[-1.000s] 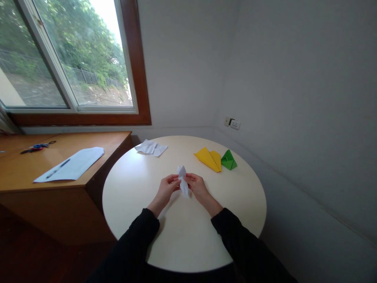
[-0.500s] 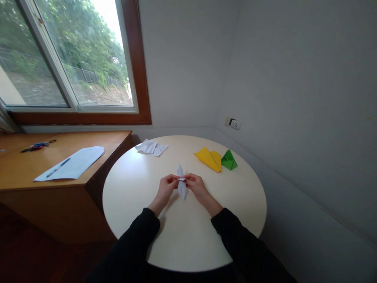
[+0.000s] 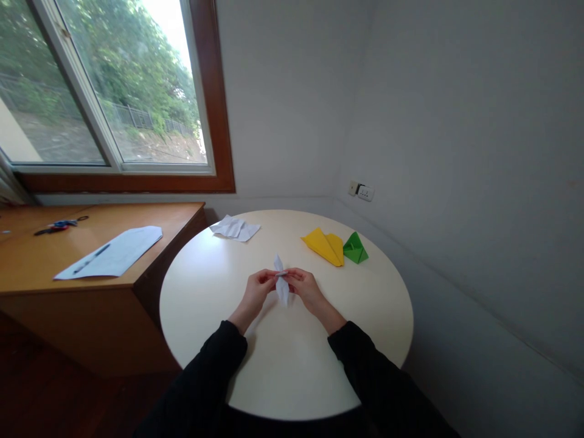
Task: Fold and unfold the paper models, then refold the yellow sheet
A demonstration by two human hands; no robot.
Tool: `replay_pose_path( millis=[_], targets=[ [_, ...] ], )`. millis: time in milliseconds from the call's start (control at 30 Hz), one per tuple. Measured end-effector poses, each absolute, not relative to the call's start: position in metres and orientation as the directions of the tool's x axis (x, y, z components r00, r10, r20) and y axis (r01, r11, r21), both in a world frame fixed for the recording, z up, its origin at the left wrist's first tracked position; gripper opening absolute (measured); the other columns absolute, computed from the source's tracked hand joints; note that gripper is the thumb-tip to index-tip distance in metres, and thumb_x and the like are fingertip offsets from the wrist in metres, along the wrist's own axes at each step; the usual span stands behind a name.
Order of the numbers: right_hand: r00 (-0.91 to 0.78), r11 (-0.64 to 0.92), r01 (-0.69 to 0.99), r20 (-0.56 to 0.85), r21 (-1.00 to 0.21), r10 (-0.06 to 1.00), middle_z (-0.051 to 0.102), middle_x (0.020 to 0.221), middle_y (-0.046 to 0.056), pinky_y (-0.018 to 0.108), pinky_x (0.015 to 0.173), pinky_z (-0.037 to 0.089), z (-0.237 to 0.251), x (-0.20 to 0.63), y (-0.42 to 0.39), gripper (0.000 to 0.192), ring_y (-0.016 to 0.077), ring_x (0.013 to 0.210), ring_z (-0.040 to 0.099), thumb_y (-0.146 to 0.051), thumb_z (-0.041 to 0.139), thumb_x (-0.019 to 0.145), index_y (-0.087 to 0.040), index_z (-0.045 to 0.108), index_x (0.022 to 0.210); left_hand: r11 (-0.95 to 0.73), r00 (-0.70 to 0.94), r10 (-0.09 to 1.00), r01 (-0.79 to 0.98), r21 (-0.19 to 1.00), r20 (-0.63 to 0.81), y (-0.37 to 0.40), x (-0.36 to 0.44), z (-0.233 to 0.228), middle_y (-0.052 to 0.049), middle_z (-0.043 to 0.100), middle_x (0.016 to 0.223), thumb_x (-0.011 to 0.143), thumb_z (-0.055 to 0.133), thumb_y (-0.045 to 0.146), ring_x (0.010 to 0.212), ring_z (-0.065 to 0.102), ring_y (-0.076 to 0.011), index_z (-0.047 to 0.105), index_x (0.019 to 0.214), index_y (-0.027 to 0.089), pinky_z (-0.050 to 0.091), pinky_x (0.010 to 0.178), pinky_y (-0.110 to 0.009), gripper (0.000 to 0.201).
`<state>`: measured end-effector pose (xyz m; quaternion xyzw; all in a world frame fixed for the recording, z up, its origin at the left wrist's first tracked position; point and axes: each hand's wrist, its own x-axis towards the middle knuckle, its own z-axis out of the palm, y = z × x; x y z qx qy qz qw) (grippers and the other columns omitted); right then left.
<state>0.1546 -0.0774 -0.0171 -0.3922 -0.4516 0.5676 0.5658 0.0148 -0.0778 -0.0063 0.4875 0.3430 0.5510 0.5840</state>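
Folded white paper (image 3: 282, 293) had tilted slightly since half a second earlier; my left grip (image 3: 258, 288) and right grip (image 3: 306, 288) pinched its middle between them, yellow paper (image 3: 323, 246) beyond the right.

Matt paper is seen in the white folded shape (image 3: 282, 293), the yellow plane (image 3: 323, 246) and the green piece (image 3: 354, 248); the crumpled sheet (image 3: 235, 229) is roughened by creases. The round table (image 3: 287, 365) is finished smooth and faintly shiny. The desk (image 3: 27, 261) is faced in glossy wood, the sleeves (image 3: 207, 365) in dull cloth.
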Motion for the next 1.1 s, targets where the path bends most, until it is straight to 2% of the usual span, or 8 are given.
replay_pose_path(
  millis=[200, 400, 633, 800, 933, 1100],
  targets=[
    [-0.06, 0.092, -0.24, 0.109, -0.967, 0.992, 0.064, 0.062, 0.0, 0.025, 0.056, 0.043, -0.021, 0.156, -0.073, 0.02, 0.0114, 0.056, 0.056, -0.029, 0.072, 0.058, -0.017, 0.069, 0.072, -0.068, 0.173, 0.976, -0.322, 0.944, 0.13, -0.077, 0.014, -0.009, -0.005, 0.068, 0.066, 0.056, 0.076, 0.03, 0.064, 0.062, -0.0154, 0.069, 0.068, 0.012, 0.049, 0.068, -0.03, 0.023],
    [-0.009, 0.187, -0.207, 0.193, -0.96, 0.981, 0.064, 0.062, -0.002, 0.025, 0.058, 0.043, -0.026, 0.156, -0.068, 0.009, 0.0116, 0.058, 0.055, -0.022, 0.066, 0.059, -0.018, 0.069, 0.067, -0.035, 0.206, 0.973, -0.325, 0.945, 0.107, -0.078, 0.014, -0.005, -0.007, 0.07, 0.07, 0.056, 0.074, 0.025, 0.068, 0.064, -0.0179, 0.07, 0.07, 0.011, 0.049, 0.073, -0.033, 0.02],
    [0.034, 0.277, -0.154, 0.275, -0.948, 0.961, 0.065, 0.062, -0.001, 0.026, 0.06, 0.045, -0.027, 0.154, -0.067, 0.012, 0.0136, 0.06, 0.058, -0.016, 0.06, 0.058, -0.019, 0.069, 0.065, -0.011, 0.195, 0.978, -0.323, 0.946, 0.078, -0.081, 0.014, -0.001, -0.009, 0.069, 0.069, 0.061, 0.069, 0.025, 0.068, 0.063, -0.0172, 0.071, 0.068, 0.011, 0.049, 0.07, -0.031, 0.016],
    [0.041, 0.294, -0.144, 0.291, -0.945, 0.956, 0.068, 0.069, 0.001, 0.029, 0.066, 0.048, -0.027, 0.152, -0.069, 0.011, 0.016, 0.067, 0.061, -0.021, 0.063, 0.059, -0.019, 0.069, 0.068, -0.052, 0.147, 0.984, -0.303, 0.952, 0.1, -0.08, 0.015, -0.004, -0.006, 0.067, 0.066, 0.055, 0.076, 0.027, 0.063, 0.06, -0.0144, 0.069, 0.066, 0.012, 0.047, 0.066, -0.029, 0.02],
    [0.02, 0.265, -0.152, 0.265, -0.952, 0.964, 0.069, 0.079, 0.003, 0.031, 0.07, 0.05, -0.022, 0.153, -0.073, 0.018, 0.0173, 0.074, 0.063, -0.026, 0.063, 0.063, -0.019, 0.071, 0.078, -0.112, 0.099, 0.984, -0.293, 0.949, 0.147, -0.078, 0.015, -0.005, -0.002, 0.065, 0.064, 0.053, 0.076, 0.027, 0.061, 0.058, -0.0131, 0.066, 0.067, 0.014, 0.046, 0.065, -0.028, 0.022],
    [0.033, 0.211, -0.19, 0.209, -0.959, 0.977, 0.066, 0.078, 0.003, 0.033, 0.068, 0.052, -0.019, 0.154, -0.076, 0.024, 0.0167, 0.072, 0.062, -0.039, 0.063, 0.069, -0.019, 0.065, 0.082, -0.195, 0.047, 0.976, -0.262, 0.945, 0.214, -0.079, 0.016, -0.003, 0.001, 0.061, 0.062, 0.055, 0.074, 0.022, 0.061, 0.055, -0.0121, 0.061, 0.063, 0.015, 0.044, 0.062, -0.025, 0.017]
  ],
)
